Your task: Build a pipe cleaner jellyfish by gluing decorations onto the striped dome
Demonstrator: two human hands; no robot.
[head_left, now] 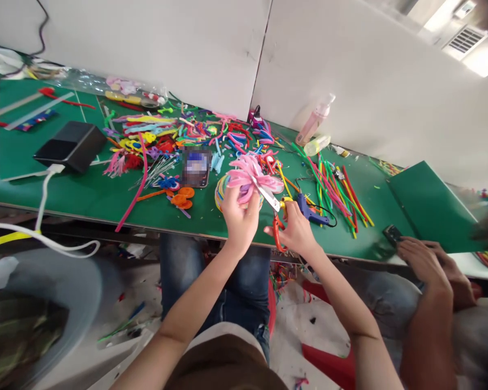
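Note:
My left hand (241, 216) is closed on a pink pipe-cleaner flower (244, 172) with long fuzzy loops and a purple part near its base. In my right hand (296, 227) is a pair of scissors (277, 234) with red-orange and yellow handles. Their blades reach in among the pink petals; I cannot tell whether they cut anything. Behind my left hand, partly hidden, lies a round striped multicoloured thing (220, 194). A blue glue gun (312, 213) rests on the green table just right of the scissors.
Heaped pipe cleaners (150, 130) cover the table's back left. A phone (196, 167), a black box (71, 145) with a white cable, and a pink pump bottle (315, 120) stand around. Long pipe cleaners (337, 189) lie right. A co-worker's hands (427, 260) hold a dark device.

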